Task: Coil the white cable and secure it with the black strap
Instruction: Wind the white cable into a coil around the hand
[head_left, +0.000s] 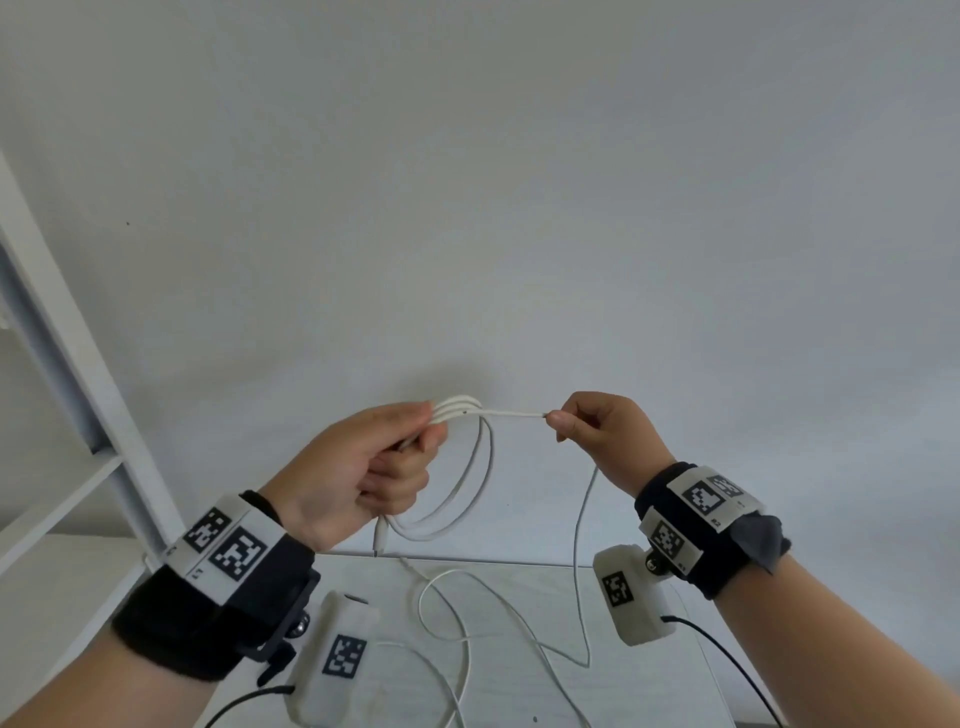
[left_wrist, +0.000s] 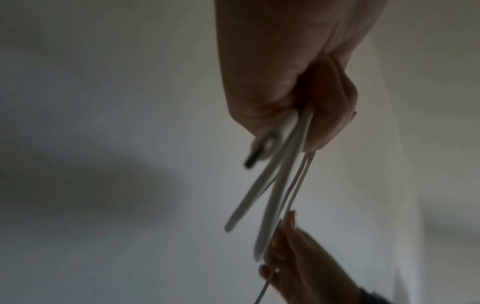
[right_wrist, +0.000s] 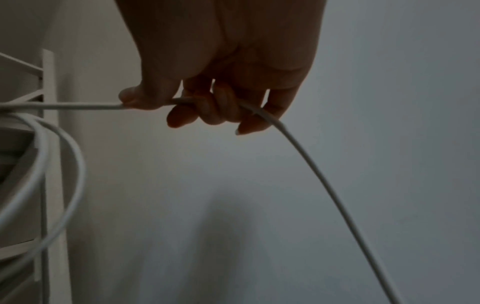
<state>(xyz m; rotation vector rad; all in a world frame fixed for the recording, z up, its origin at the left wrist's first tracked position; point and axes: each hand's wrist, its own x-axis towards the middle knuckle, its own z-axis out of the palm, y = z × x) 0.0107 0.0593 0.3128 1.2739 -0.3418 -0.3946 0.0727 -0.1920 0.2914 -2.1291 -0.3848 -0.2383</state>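
Observation:
My left hand (head_left: 384, 462) is raised in front of the wall and grips several loops of the white cable (head_left: 467, 493), which hang below its fingers. One cable connector (head_left: 379, 538) dangles near the table's far edge. A short straight stretch of cable (head_left: 514, 414) runs from the loops to my right hand (head_left: 592, 431), which pinches it between thumb and curled fingers. From there the loose cable (head_left: 576, 571) drops onto the table. The left wrist view shows the bundled loops (left_wrist: 283, 174) in my left hand (left_wrist: 298, 92); the right wrist view shows my right hand (right_wrist: 207, 98) on the cable (right_wrist: 78, 107). No black strap is visible.
A white table (head_left: 545, 675) lies below, with loose cable curling across it. A white shelf frame (head_left: 67, 364) stands at the left, close to my left arm. A plain wall (head_left: 519, 208) fills the background. Thin black camera leads (head_left: 727, 660) trail from both wrists.

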